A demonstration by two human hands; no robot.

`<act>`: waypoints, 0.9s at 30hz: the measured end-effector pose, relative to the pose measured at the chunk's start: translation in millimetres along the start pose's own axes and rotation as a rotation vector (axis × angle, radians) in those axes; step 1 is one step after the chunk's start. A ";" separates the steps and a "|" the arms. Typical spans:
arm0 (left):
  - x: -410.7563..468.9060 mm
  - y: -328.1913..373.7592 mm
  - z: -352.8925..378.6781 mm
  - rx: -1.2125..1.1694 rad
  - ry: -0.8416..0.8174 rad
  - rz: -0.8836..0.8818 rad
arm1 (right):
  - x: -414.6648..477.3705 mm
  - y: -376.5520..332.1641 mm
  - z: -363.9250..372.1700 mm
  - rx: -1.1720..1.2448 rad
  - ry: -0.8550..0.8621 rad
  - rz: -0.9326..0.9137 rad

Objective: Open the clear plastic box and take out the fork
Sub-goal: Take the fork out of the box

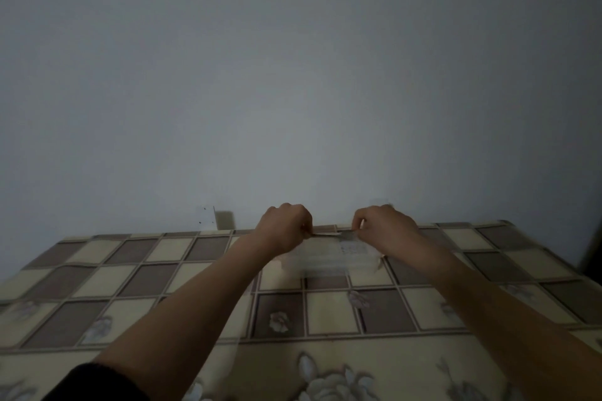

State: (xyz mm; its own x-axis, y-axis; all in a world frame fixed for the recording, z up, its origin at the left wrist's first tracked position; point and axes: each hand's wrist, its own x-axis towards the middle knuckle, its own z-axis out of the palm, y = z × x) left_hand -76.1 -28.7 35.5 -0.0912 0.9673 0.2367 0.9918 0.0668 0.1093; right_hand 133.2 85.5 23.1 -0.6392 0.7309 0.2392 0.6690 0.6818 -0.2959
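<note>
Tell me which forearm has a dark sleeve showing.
The left forearm: a dark sleeve covers it near the elbow at the bottom edge. The right forearm is bare as far as the frame shows.

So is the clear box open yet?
Cannot tell for certain. Both hands, left hand and right hand, pinch the far edge of the clear box; blur hides any gap.
</note>
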 end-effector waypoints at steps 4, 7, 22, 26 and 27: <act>-7.8 0.6 -13.8 -0.124 -0.006 -0.058 | -10.9 -9.4 -10.4 -0.001 0.039 -0.073; -14.8 0.9 -21.8 -0.198 -0.029 -0.077 | -19.6 -17.4 -15.4 -0.070 0.071 -0.137; -64.6 9.3 -28.7 -0.299 -0.073 -0.025 | -67.2 -31.0 -25.6 -0.223 0.109 -0.218; -82.5 16.9 -22.6 -0.174 -0.079 0.037 | -82.4 -30.0 -20.2 -0.185 0.083 -0.162; -86.3 18.9 -21.4 -0.161 -0.074 0.045 | -85.9 -29.7 -18.7 -0.176 0.086 -0.152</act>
State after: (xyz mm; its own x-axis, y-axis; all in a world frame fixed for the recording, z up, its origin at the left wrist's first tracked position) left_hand -51.4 -116.1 37.8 -0.0346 0.9842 0.1737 0.9670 -0.0109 0.2544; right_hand 175.3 3.0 28.6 -0.7077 0.6143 0.3491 0.6284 0.7731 -0.0865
